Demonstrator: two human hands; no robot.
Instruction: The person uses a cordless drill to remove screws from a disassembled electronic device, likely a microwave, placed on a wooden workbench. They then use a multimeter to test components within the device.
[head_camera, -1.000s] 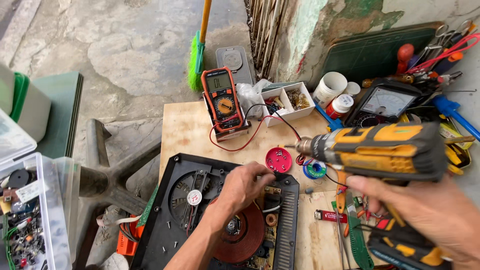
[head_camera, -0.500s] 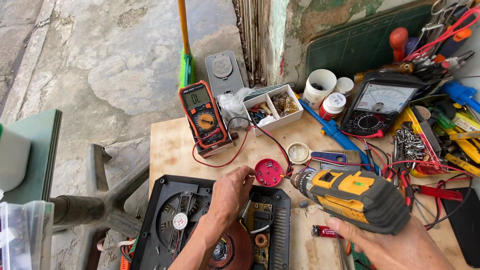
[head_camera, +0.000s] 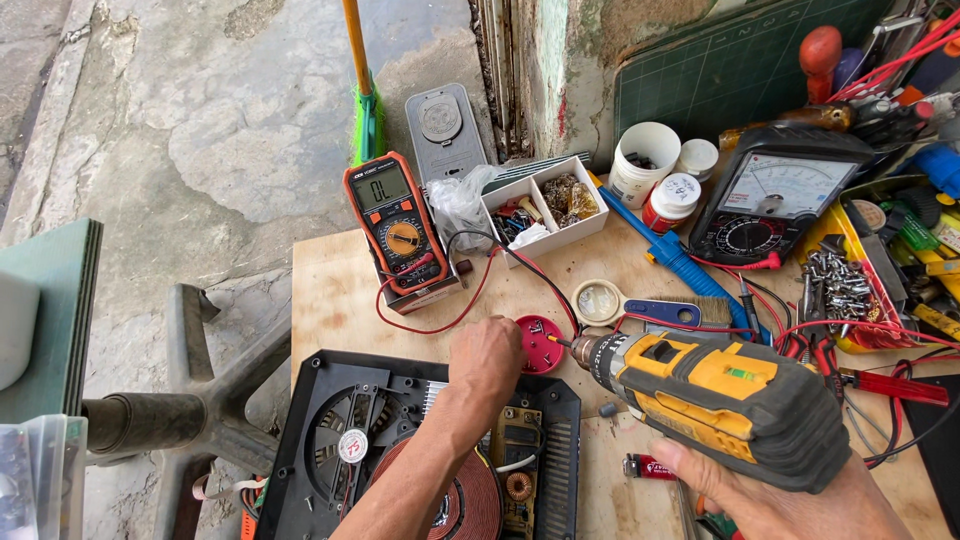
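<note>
My right hand (head_camera: 790, 500) grips a yellow and black cordless drill (head_camera: 720, 395), its bit pointing left at a small red round lid (head_camera: 540, 345) holding screws. My left hand (head_camera: 485, 360) reaches over the opened black induction cooker base (head_camera: 330, 440), fingers closed at the lid's left edge; whether they pinch anything is hidden. The cooker's copper coil (head_camera: 470, 500), fan (head_camera: 345, 450) and circuit board (head_camera: 520, 455) lie exposed below my left forearm.
On the wooden bench: an orange digital multimeter (head_camera: 395, 225) with red leads, a white parts box (head_camera: 545, 205), an analog meter (head_camera: 775, 195), a blue tool (head_camera: 680, 260), a tray of screws (head_camera: 840, 285), jars, pliers. A broom (head_camera: 365, 110) leans at the back.
The drill came down from chest height and moved left until its bit points at the red lid. My left hand shifted from the cooker up to the lid. The view moved closer.
</note>
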